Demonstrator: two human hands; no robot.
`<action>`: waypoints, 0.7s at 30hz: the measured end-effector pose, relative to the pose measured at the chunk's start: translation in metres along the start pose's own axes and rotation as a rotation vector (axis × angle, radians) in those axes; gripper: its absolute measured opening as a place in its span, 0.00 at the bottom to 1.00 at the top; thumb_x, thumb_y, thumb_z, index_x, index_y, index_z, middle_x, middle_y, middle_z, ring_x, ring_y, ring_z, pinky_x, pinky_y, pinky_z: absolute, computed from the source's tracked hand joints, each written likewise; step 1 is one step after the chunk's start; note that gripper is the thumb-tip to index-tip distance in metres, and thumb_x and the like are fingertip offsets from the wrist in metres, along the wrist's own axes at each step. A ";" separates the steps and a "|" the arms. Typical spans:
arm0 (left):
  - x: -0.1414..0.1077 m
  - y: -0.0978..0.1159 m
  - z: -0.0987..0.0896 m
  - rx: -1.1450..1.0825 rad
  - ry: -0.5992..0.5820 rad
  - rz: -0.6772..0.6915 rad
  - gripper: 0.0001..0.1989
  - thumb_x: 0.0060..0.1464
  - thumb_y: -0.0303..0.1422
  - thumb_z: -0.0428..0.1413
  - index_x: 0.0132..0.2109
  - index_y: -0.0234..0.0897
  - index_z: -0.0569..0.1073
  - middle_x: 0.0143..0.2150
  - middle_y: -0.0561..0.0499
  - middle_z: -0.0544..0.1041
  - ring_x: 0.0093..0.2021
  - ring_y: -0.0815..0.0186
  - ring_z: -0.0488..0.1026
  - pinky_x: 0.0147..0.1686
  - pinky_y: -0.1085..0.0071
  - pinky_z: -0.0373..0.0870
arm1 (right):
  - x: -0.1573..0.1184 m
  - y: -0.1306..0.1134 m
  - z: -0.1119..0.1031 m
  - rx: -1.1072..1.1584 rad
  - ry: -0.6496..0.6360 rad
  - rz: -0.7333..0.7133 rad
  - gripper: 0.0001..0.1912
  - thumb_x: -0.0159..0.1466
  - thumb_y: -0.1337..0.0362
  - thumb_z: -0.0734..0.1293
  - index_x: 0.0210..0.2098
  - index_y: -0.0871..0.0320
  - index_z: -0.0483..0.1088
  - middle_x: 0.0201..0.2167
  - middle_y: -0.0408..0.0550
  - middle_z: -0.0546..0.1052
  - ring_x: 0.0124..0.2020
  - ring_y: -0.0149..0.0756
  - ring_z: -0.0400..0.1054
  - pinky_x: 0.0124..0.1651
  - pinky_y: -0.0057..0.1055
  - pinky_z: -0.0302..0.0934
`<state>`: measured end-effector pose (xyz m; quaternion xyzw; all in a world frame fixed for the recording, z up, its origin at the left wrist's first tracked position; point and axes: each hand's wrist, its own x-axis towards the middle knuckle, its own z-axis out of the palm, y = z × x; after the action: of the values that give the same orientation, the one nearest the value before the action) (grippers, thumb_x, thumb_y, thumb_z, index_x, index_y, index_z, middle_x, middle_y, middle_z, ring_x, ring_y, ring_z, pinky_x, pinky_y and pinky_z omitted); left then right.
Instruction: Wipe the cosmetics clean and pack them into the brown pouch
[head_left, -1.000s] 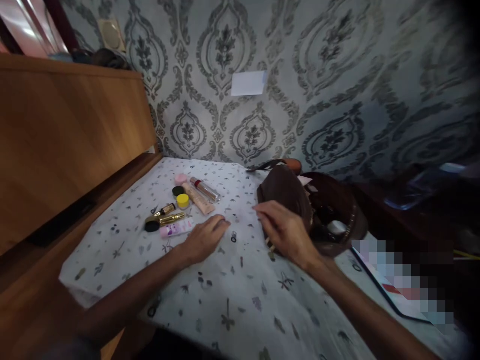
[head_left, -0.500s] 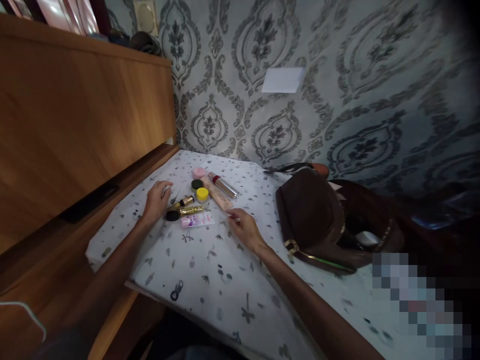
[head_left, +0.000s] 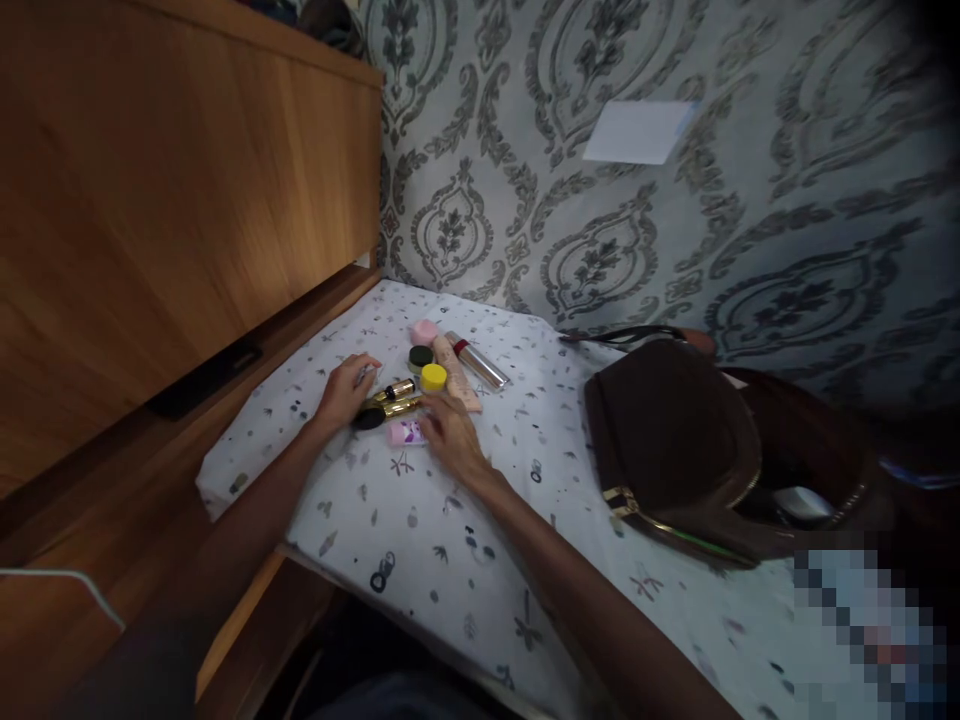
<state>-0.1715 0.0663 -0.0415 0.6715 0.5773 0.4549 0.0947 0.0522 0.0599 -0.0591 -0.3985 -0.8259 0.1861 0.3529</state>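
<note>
On the patterned cloth lies a group of cosmetics: a pink round jar [head_left: 424,332], a dark-lidded jar [head_left: 421,358], a yellow-lidded jar [head_left: 433,377], a beige tube [head_left: 455,375] and a silver tube with a red band [head_left: 480,363]. Gold tubes [head_left: 399,407] and a black round item [head_left: 369,416] lie nearer, beside a pink and white tube [head_left: 406,433]. My right hand [head_left: 452,433] is over the pink and white tube's right end, fingertips by the gold tube, fingers apart. My left hand [head_left: 346,390] rests left of the group, fingers slightly bent and apart.
A brown handbag [head_left: 667,430] stands open on the right of the cloth-covered table [head_left: 420,530]. A wooden cabinet [head_left: 187,180] borders the left side. White paper [head_left: 640,132] is on the patterned wall behind. A white cable [head_left: 67,574] shows at lower left.
My right hand has moved left from the beige tube's lower end to the pink and white tube, partly covering it. The camera view has shifted, so the scene sits differently in the frame.
</note>
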 end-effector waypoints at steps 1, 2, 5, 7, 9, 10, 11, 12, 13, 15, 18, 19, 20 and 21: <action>-0.001 0.001 0.001 0.013 -0.016 0.020 0.11 0.58 0.32 0.49 0.42 0.39 0.75 0.40 0.49 0.77 0.42 0.60 0.73 0.43 0.66 0.68 | 0.002 0.000 0.003 0.005 -0.003 -0.013 0.16 0.65 0.66 0.61 0.51 0.60 0.71 0.51 0.57 0.74 0.55 0.47 0.66 0.61 0.47 0.59; -0.003 0.002 0.003 0.025 -0.031 0.034 0.11 0.59 0.32 0.49 0.42 0.39 0.75 0.40 0.49 0.77 0.43 0.60 0.73 0.44 0.65 0.68 | 0.004 0.000 0.006 0.014 -0.013 -0.023 0.17 0.65 0.66 0.60 0.52 0.60 0.70 0.53 0.58 0.73 0.56 0.47 0.65 0.62 0.47 0.58; -0.005 0.006 0.006 0.052 -0.052 0.048 0.11 0.61 0.31 0.48 0.42 0.40 0.75 0.40 0.49 0.77 0.44 0.60 0.73 0.48 0.64 0.68 | 0.007 0.002 0.010 0.056 -0.042 -0.032 0.19 0.66 0.65 0.60 0.55 0.59 0.68 0.55 0.58 0.72 0.58 0.46 0.64 0.63 0.47 0.57; -0.006 0.007 0.008 0.064 -0.052 0.043 0.11 0.61 0.31 0.48 0.43 0.40 0.75 0.41 0.49 0.77 0.44 0.60 0.73 0.48 0.64 0.68 | 0.007 0.003 0.010 0.063 -0.041 -0.006 0.19 0.65 0.64 0.62 0.55 0.59 0.68 0.53 0.58 0.71 0.56 0.46 0.65 0.61 0.46 0.60; -0.006 0.007 0.008 0.071 -0.048 0.034 0.11 0.62 0.31 0.48 0.43 0.40 0.75 0.41 0.48 0.77 0.44 0.60 0.73 0.47 0.65 0.68 | 0.006 0.003 0.010 0.052 -0.026 0.037 0.20 0.63 0.62 0.63 0.54 0.59 0.69 0.50 0.57 0.71 0.52 0.46 0.66 0.57 0.46 0.62; -0.005 0.006 0.008 0.070 -0.044 0.030 0.11 0.62 0.31 0.48 0.43 0.40 0.75 0.41 0.48 0.77 0.44 0.61 0.73 0.47 0.65 0.68 | 0.005 0.002 0.009 0.047 -0.019 0.055 0.20 0.63 0.61 0.64 0.54 0.60 0.69 0.48 0.57 0.71 0.51 0.47 0.66 0.56 0.46 0.63; -0.005 0.005 0.008 0.066 -0.038 0.026 0.11 0.62 0.31 0.47 0.43 0.40 0.75 0.41 0.49 0.77 0.44 0.61 0.73 0.48 0.64 0.68 | 0.004 0.002 0.009 0.045 -0.013 0.068 0.20 0.63 0.61 0.64 0.53 0.60 0.70 0.47 0.56 0.71 0.50 0.47 0.66 0.54 0.46 0.64; -0.005 0.004 0.008 0.057 -0.032 0.020 0.11 0.62 0.32 0.47 0.43 0.39 0.75 0.41 0.48 0.77 0.43 0.61 0.73 0.47 0.65 0.68 | 0.004 0.002 0.009 0.046 -0.008 0.078 0.20 0.63 0.60 0.64 0.53 0.60 0.70 0.45 0.56 0.71 0.49 0.47 0.66 0.54 0.45 0.64; -0.005 0.003 0.009 0.046 -0.027 0.014 0.11 0.62 0.32 0.47 0.43 0.39 0.75 0.40 0.48 0.77 0.43 0.61 0.73 0.47 0.65 0.68 | 0.003 0.002 0.009 0.049 -0.003 0.085 0.19 0.63 0.60 0.64 0.52 0.60 0.70 0.44 0.56 0.71 0.48 0.47 0.66 0.53 0.45 0.64; -0.005 0.001 0.010 0.024 -0.016 0.000 0.11 0.61 0.32 0.48 0.42 0.38 0.75 0.40 0.48 0.77 0.42 0.60 0.74 0.45 0.65 0.69 | 0.002 0.002 0.010 0.049 0.015 0.085 0.17 0.64 0.60 0.64 0.49 0.61 0.71 0.42 0.55 0.71 0.47 0.46 0.66 0.53 0.45 0.63; -0.005 0.000 0.011 0.008 0.001 -0.011 0.11 0.60 0.32 0.48 0.42 0.38 0.75 0.40 0.48 0.78 0.42 0.60 0.74 0.45 0.65 0.69 | 0.000 0.000 0.008 0.018 0.053 0.045 0.11 0.64 0.62 0.64 0.44 0.59 0.71 0.41 0.54 0.71 0.47 0.46 0.66 0.55 0.45 0.62; -0.005 0.000 0.011 0.006 0.007 -0.012 0.11 0.60 0.32 0.48 0.41 0.38 0.75 0.39 0.48 0.78 0.42 0.60 0.74 0.45 0.64 0.69 | -0.001 -0.003 0.008 0.000 0.068 0.021 0.09 0.64 0.63 0.63 0.43 0.58 0.71 0.42 0.54 0.72 0.48 0.46 0.65 0.56 0.46 0.61; -0.005 0.001 0.011 0.003 0.010 -0.010 0.12 0.61 0.32 0.47 0.41 0.38 0.75 0.39 0.48 0.78 0.42 0.60 0.74 0.46 0.64 0.69 | -0.002 -0.007 0.007 -0.022 0.079 -0.007 0.08 0.65 0.63 0.63 0.42 0.58 0.71 0.44 0.55 0.72 0.50 0.47 0.64 0.57 0.47 0.60; -0.004 0.001 0.011 -0.003 0.011 -0.007 0.12 0.61 0.33 0.47 0.41 0.38 0.75 0.39 0.48 0.78 0.42 0.59 0.74 0.46 0.64 0.69 | -0.003 -0.012 0.006 -0.043 0.083 -0.044 0.08 0.66 0.64 0.62 0.41 0.58 0.71 0.46 0.56 0.72 0.52 0.47 0.63 0.58 0.47 0.59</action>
<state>-0.1626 0.0665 -0.0493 0.6667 0.5796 0.4591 0.0939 0.0425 0.0504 -0.0578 -0.3952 -0.8229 0.1437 0.3820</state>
